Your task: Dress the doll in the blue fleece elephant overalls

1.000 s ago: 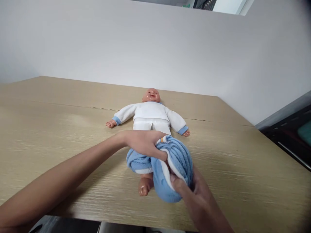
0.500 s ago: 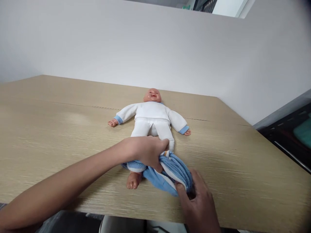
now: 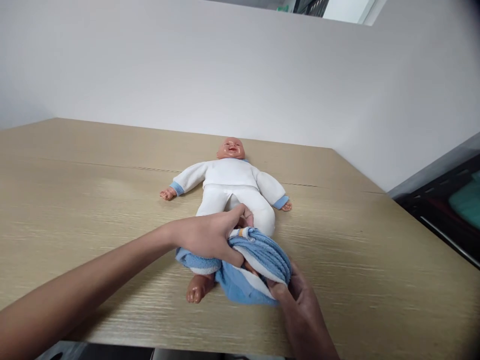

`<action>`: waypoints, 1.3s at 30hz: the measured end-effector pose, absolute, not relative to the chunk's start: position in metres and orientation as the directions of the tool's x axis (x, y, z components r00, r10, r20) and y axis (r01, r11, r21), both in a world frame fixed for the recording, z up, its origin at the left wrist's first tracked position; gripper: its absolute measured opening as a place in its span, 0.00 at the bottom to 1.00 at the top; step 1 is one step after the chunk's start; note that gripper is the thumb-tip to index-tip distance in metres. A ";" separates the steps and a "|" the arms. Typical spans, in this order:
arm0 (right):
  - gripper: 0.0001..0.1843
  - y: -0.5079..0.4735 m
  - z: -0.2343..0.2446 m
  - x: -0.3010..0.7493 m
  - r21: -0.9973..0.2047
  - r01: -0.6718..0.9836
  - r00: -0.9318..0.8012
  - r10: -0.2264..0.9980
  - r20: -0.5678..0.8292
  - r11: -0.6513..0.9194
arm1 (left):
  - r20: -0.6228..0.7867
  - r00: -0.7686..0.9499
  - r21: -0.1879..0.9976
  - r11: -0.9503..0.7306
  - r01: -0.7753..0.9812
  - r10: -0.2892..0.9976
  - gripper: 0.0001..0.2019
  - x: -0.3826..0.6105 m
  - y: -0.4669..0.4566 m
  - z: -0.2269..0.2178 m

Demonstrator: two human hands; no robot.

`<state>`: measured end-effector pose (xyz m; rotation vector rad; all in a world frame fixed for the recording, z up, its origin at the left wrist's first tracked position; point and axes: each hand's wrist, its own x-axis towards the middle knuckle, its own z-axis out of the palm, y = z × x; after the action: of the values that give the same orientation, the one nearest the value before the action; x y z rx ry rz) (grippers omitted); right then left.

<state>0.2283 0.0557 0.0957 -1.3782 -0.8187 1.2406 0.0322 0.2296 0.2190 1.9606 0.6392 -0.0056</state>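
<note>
A baby doll [image 3: 230, 172] in a white top with blue cuffs lies on its back, head away from me. Blue-and-white striped doll trousers [image 3: 262, 255] are bunched round its lower legs. One bare foot [image 3: 200, 287] pokes out of the left trouser leg; the other foot is mostly hidden in the gathered cloth. My left hand [image 3: 215, 235] reaches across the doll's shins, its thumb and fingers closed on the upper edge of the trousers. My right hand [image 3: 296, 295] grips the right side of the bunched leg, thumb inside the opening.
The doll lies on a wooden table [image 3: 93, 220] with a seam running across it. A pale wall [image 3: 210, 75] stands behind the table. At the right is a black rack [image 3: 446, 210] with something green in it.
The doll's right-hand leg has bent, its knee standing out more. My left hand and the bunched trousers have shifted slightly left, and the trouser opening is spread a little wider.
</note>
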 end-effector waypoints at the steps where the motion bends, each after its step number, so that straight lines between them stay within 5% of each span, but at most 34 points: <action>1: 0.31 0.057 0.096 0.224 -0.966 -0.154 0.223 0.945 -0.238 -0.207 | -0.269 0.860 0.869 -0.276 0.411 0.434 0.30 0.031 0.228 0.218; 5: 0.27 0.065 0.100 0.216 -0.971 -0.141 0.252 0.941 -0.225 -0.194 | -0.240 0.864 0.943 -0.105 0.316 0.442 0.28 0.026 0.222 0.212; 9: 0.18 0.081 0.113 0.230 -0.999 -0.044 0.222 0.975 0.001 0.011 | -0.106 0.867 0.918 -0.288 0.274 0.487 0.30 0.018 0.220 0.206; 12: 0.16 0.090 0.131 0.245 -0.995 0.092 0.177 0.983 0.054 0.038 | 0.018 0.886 0.863 -0.455 0.221 0.464 0.20 0.014 0.224 0.202; 16: 0.18 0.103 0.162 0.267 -0.939 0.343 -0.103 0.994 -0.020 0.016 | 0.131 0.904 0.762 -0.625 0.171 0.408 0.07 0.013 0.231 0.196; 20: 0.19 0.127 0.182 0.290 -0.889 0.459 -0.368 0.914 -0.174 0.016 | 0.159 0.918 0.733 -0.666 0.138 0.364 0.07 0.012 0.233 0.194; 23: 0.25 0.147 0.182 0.306 -0.894 0.430 -0.500 0.858 -0.121 0.125 | 0.161 0.904 0.714 -0.679 0.171 0.397 0.19 0.005 0.234 0.195; 26: 0.20 0.160 0.176 0.318 -0.925 0.302 -0.588 0.809 0.011 0.232 | 0.195 0.869 0.668 -0.711 0.223 0.456 0.22 -0.009 0.238 0.195; 32: 0.12 0.182 0.162 0.325 -0.988 0.148 -0.472 0.881 -0.026 0.050 | 0.186 0.850 0.589 -0.748 0.306 0.494 0.18 -0.031 0.244 0.197; 36: 0.15 0.201 0.154 0.312 -0.988 0.135 -0.385 0.923 0.020 0.078 | 0.176 0.835 0.703 -0.660 0.265 0.522 0.12 -0.031 0.251 0.185; 39: 0.15 0.204 0.139 0.298 -1.000 0.003 -0.263 0.965 -0.016 -0.015 | 0.239 0.709 0.841 -0.507 0.191 0.663 0.05 -0.029 0.256 0.163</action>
<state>0.2976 0.2043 0.1386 -1.0840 -1.3963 1.4140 -0.0290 0.2563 0.1633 2.0567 0.6501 0.6986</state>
